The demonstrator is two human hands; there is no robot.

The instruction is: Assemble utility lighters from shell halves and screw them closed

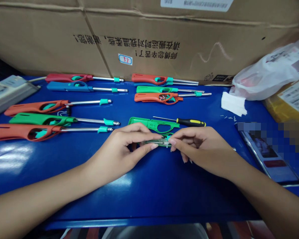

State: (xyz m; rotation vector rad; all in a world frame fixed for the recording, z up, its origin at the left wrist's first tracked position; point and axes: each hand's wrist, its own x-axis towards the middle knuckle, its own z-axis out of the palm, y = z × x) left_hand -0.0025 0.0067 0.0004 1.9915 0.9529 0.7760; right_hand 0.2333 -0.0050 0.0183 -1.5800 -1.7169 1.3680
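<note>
The left hand (122,146) grips a green lighter part (155,142) between thumb and fingers; the right hand (201,146) pinches at its right end. Fingers cover both ends, so the full outline and the small pieces within cannot be made out. The part is located near the middle of the bench (149,199), just on the near side of an open green shell (149,124) and a screwdriver (191,122). The left hand partly hides the shell. A pixelated patch covers part of the phone (280,169) by the right edge.

The bench surface is glossy blue and reflects light toward the left edge. Lighters (31,131) lie in two groups on its left and far portions. A cardboard box (109,43), cut off at the top, stands along the far edge, its printing inverted. A plastic bag (261,79) occupies the far right corner.
</note>
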